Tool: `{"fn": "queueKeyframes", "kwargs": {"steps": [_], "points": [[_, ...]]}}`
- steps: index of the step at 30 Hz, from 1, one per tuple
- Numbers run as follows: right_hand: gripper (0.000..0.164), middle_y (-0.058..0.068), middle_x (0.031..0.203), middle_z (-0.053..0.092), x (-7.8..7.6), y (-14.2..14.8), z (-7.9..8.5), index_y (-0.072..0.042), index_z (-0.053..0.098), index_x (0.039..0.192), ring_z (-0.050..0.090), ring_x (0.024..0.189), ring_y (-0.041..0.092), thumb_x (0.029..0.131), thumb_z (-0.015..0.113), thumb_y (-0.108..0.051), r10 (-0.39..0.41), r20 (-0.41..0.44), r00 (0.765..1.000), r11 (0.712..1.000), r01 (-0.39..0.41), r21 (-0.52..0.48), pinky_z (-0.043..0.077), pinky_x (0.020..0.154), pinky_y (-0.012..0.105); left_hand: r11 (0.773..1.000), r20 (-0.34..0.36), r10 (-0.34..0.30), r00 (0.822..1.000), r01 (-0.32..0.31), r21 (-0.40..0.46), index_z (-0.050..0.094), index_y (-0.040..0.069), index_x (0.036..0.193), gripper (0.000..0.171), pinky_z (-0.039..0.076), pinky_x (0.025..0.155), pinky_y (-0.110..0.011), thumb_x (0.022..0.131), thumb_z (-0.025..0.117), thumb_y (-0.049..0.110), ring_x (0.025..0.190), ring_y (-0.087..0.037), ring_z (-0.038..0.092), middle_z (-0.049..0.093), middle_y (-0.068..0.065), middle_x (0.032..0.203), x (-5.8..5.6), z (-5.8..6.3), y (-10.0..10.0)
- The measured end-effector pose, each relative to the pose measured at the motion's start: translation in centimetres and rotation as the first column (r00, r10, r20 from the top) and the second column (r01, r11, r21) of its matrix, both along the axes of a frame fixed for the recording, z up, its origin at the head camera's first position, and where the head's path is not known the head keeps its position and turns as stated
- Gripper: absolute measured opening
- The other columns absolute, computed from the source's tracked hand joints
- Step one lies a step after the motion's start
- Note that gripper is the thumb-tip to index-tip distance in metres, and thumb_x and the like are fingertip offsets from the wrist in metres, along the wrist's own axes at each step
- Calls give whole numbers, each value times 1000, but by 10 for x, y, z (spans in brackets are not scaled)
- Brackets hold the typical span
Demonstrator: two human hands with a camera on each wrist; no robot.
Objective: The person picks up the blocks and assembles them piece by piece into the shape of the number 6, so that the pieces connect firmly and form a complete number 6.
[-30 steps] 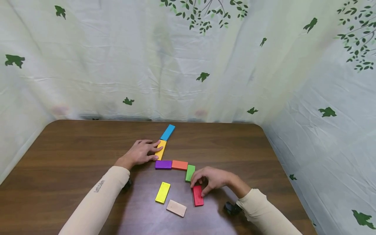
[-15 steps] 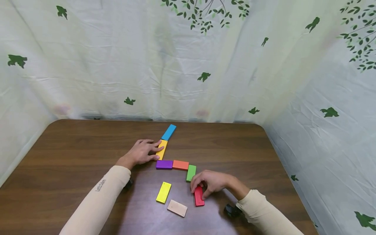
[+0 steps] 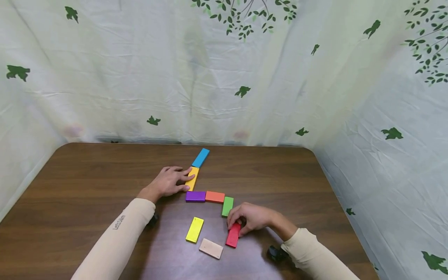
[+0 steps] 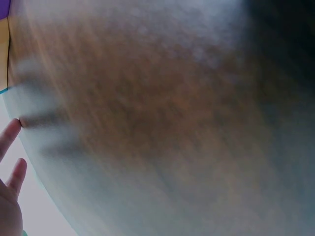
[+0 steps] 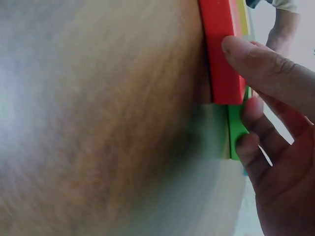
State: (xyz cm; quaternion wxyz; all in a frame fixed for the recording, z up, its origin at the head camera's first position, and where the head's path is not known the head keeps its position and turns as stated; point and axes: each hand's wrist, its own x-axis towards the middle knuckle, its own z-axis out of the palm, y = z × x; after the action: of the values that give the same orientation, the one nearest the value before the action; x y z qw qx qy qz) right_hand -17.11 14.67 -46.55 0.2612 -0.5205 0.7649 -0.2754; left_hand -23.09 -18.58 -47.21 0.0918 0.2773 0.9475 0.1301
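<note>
My left hand [image 3: 168, 181] rests its outstretched fingertips on an orange-yellow block [image 3: 193, 179]; in the left wrist view only part of that hand [image 4: 10, 201] shows, at the left edge. A blue block [image 3: 201, 158] adjoins the far end of this block, and a purple block [image 3: 195, 196] lies at its near end. My right hand [image 3: 254, 217] pinches a red block [image 3: 233, 235] between thumb and fingers. In the right wrist view the thumb presses the side of the red block [image 5: 224, 54], and a green block [image 5: 237, 132] lies past its end.
A red-orange block [image 3: 215, 197] lies between the purple block and the green one [image 3: 227, 207] in a stepped line. Nearer me are a yellow block [image 3: 194, 230] and a beige block [image 3: 211, 248], apart from the line. A pale curtain [image 3: 217, 112] hangs behind the brown table [image 3: 105, 182].
The red block has turned under my right hand, its near end swinging left toward the beige block. The right hand has dropped slightly nearer me; the left hand stays on the orange-yellow block.
</note>
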Motion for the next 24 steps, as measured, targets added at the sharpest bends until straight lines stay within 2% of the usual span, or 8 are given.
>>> {"fn": "queueKeyframes", "kwargs": {"steps": [4, 9, 15, 24], "points": [[25, -3, 101, 67, 2, -1, 0, -8, 74, 99, 53, 85, -1, 75, 82, -9, -15, -57, 998, 1000, 14, -21, 46, 75, 14, 1000, -6, -5, 1000, 5, -3, 52, 18, 140, 55, 24, 105, -62, 90, 64, 39, 132, -43, 37, 39, -10, 150, 0, 0, 0], [26, -7, 101, 67, 3, -3, -2, -13, 75, 99, 56, 100, 0, 75, 84, -18, -17, -176, 984, 1000, 15, -14, 39, 89, 19, 1000, -9, -8, 1000, 8, -1, 52, 18, 139, 55, 25, 104, -62, 90, 64, 39, 132, -43, 37, 40, -10, 150, -1, -1, 0], [28, -9, 101, 67, 4, -7, -3, -15, 76, 99, 55, 102, 3, 74, 85, -24, -25, -249, 968, 1000, 25, -2, 34, 86, 20, 1000, -11, -6, 1000, 7, 7, 52, 18, 139, 55, 25, 104, -62, 90, 64, 39, 132, -43, 37, 39, -10, 150, -1, -2, 0], [25, -13, 97, 65, 3, -18, -2, -17, 76, 97, 53, 98, 1, 75, 84, -28, -21, -291, 956, 999, 30, 24, 32, 83, 19, 1000, -12, 2, 1000, -2, 6, 51, 18, 140, 55, 24, 105, -62, 90, 65, 39, 132, -43, 36, 39, -10, 151, 0, -3, 0]]}}
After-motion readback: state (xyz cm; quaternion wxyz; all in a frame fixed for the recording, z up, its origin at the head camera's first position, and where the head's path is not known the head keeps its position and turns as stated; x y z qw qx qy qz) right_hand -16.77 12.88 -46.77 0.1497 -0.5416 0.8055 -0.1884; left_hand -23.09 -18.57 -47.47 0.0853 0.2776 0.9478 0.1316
